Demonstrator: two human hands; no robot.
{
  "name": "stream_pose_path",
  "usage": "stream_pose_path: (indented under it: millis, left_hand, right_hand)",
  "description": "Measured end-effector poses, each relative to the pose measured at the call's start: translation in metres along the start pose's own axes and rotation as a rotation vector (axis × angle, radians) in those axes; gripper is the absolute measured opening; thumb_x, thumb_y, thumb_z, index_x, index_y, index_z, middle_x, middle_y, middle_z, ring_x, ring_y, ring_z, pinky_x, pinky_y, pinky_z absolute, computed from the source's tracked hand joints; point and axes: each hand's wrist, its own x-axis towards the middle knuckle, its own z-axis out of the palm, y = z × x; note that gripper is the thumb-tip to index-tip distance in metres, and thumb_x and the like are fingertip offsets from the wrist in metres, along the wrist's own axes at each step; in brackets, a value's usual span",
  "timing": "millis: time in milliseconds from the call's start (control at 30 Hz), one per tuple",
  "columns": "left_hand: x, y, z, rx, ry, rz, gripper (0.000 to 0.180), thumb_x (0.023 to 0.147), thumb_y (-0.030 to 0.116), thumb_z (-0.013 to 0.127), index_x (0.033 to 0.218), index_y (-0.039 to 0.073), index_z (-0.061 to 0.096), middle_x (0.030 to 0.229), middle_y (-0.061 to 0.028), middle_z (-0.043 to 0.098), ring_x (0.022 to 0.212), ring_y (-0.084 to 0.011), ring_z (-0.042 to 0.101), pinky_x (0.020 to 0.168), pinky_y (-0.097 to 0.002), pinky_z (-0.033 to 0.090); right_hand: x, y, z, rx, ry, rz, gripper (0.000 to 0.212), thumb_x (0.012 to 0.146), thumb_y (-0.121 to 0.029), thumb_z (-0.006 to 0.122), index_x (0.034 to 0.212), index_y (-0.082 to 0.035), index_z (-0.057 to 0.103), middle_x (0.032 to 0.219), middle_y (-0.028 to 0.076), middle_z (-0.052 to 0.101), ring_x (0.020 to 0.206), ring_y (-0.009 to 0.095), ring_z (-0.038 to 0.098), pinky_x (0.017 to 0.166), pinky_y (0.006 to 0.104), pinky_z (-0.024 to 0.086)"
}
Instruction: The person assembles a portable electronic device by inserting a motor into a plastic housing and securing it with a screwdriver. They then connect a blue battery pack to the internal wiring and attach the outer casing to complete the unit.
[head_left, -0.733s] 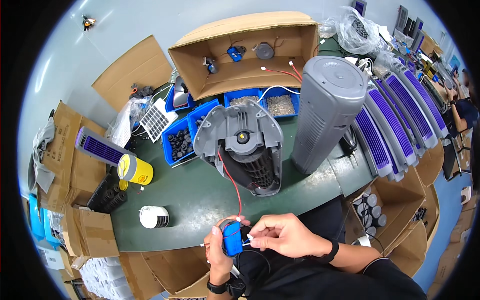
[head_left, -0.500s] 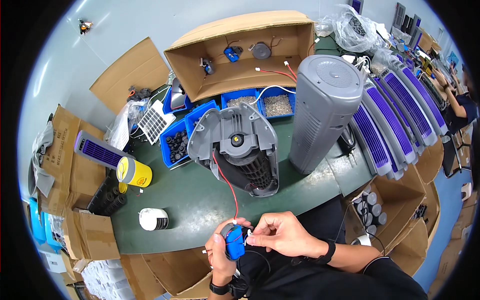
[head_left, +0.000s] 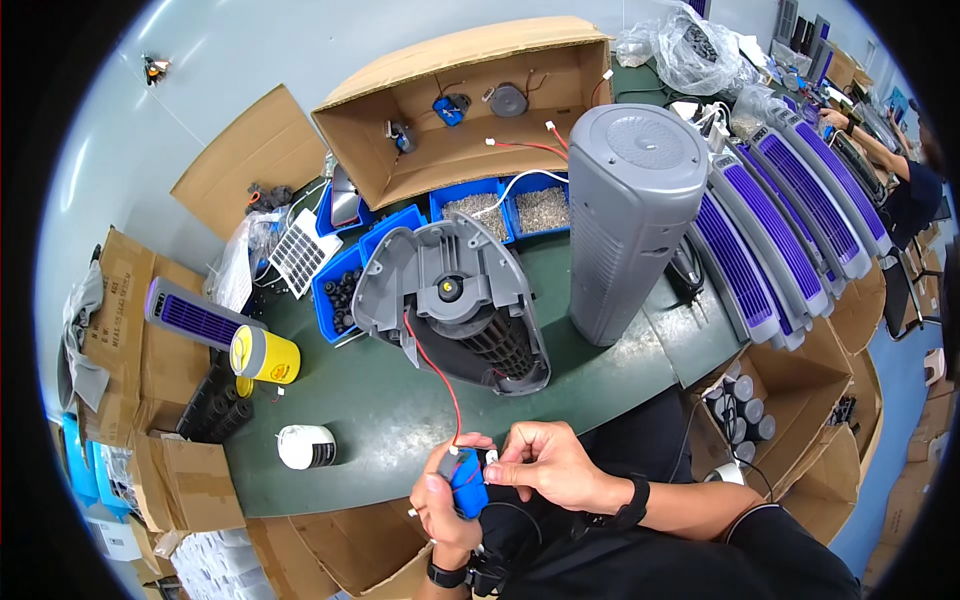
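My left hand (head_left: 438, 508) is closed around a blue battery pack (head_left: 470, 492) with thin wires, low in front of the table's near edge. A red lead (head_left: 441, 378) runs from a white plug at the pack's top up into an open grey fan housing (head_left: 390, 290). Inside that housing sits a black cylindrical fan wheel (head_left: 500, 345). Thumb and fingers of my right hand (head_left: 560, 468) pinch a small white connector (head_left: 491, 458) beside the pack. Where its wire ends is hidden by my fingers.
A grey tower fan body (head_left: 630, 210) stands right of the housing, with purple-grilled fan units (head_left: 795, 240) beyond it. Behind are a cardboard box (head_left: 470, 150) with wired parts and blue bins (head_left: 335, 310). A yellow container (head_left: 270, 355) and white tub (head_left: 305, 446) stand left.
The view has shifted a little, so the table items sit slightly farther left. My right hand's white connector is a bit higher beside the pack; both hands keep their grips.
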Motion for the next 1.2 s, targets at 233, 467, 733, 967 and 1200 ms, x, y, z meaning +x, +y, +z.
stream_pose_path:
  millis: [233,467,733,967,1200]
  left_hand:
    - [0.007,0.002,-0.010,-0.135,-0.024,-0.120,0.066,0.112,0.042,0.033,0.122,-0.012,0.068,0.113,-0.0251,0.075,0.102,-0.0288,0.073,0.094,-0.0394,0.057]
    - [0.008,0.006,-0.012,-0.088,-0.107,-0.116,0.062,0.112,0.040,0.035,0.124,-0.011,0.068,0.113,-0.0248,0.075,0.105,-0.0294,0.072,0.096,-0.0399,0.056]
    - [0.004,0.010,-0.009,0.188,-0.106,0.238,0.055,0.105,0.033,0.040,0.119,-0.012,0.068,0.109,-0.0261,0.074,0.101,-0.0361,0.073,0.094,-0.0442,0.056]
    - [0.010,0.007,-0.014,0.362,-0.185,0.454,0.053,0.104,0.031,0.041,0.117,-0.012,0.068,0.108,-0.0264,0.074,0.099,-0.0365,0.072,0.092,-0.0458,0.056]
    - [0.003,0.017,-0.007,-0.109,-0.062,-0.111,0.059,0.110,0.035,0.033,0.124,-0.012,0.065,0.113,-0.0267,0.074,0.102,-0.0314,0.072,0.093,-0.0424,0.056]
  right_hand:
    - [-0.006,-0.027,-0.005,-0.194,-0.113,0.000,0.018,0.098,-0.019,0.081,0.100,-0.003,0.072,0.078,-0.001,0.070,0.065,0.003,0.056,0.054,0.0253,0.048]
    - [-0.012,-0.030,0.003,-0.574,-0.016,-0.314,0.021,0.097,-0.019,0.080,0.094,-0.002,0.068,0.074,0.008,0.067,0.060,0.014,0.059,0.056,0.0321,0.047]
    - [-0.013,-0.038,0.002,-0.598,-0.030,-0.259,0.024,0.096,-0.014,0.080,0.085,-0.001,0.064,0.065,0.009,0.063,0.053,0.014,0.053,0.051,0.0339,0.042]
    - [-0.007,-0.030,-0.005,-0.523,-0.079,-0.203,0.024,0.097,-0.012,0.079,0.082,-0.002,0.062,0.064,0.003,0.062,0.055,0.006,0.047,0.049,0.0302,0.035]
    - [-0.006,-0.028,-0.003,-0.404,-0.065,-0.109,0.027,0.101,-0.016,0.076,0.083,-0.001,0.063,0.064,-0.003,0.059,0.058,0.001,0.045,0.050,0.0260,0.034]
